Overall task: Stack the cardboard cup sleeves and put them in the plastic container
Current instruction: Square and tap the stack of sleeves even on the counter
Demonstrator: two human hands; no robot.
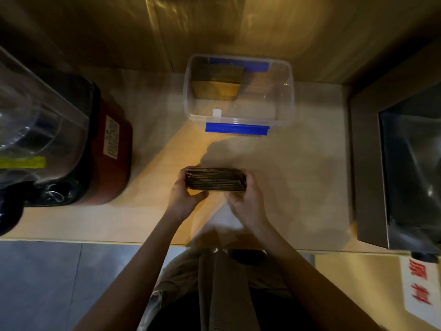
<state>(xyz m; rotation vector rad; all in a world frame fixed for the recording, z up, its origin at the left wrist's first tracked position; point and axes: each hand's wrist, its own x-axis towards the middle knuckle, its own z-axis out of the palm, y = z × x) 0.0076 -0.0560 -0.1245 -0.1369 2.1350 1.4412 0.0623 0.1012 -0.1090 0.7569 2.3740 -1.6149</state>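
A stack of flattened brown cardboard cup sleeves [216, 179] stands on edge on the counter, gripped from both ends. My left hand [185, 193] holds its left end and my right hand [247, 199] holds its right end. Further back stands a clear plastic container [285, 108] with blue clips, its lid off. Inside it, at the back left, leans another bundle of cardboard sleeves [216, 82]. The container's right half holds nothing visible.
A blender with a clear jug and dark red base [105, 144] stands on the left. A grey metal appliance [381, 163] fills the right side. The wooden counter's front edge [95, 241] runs just in front of my body. A wall closes off the back.
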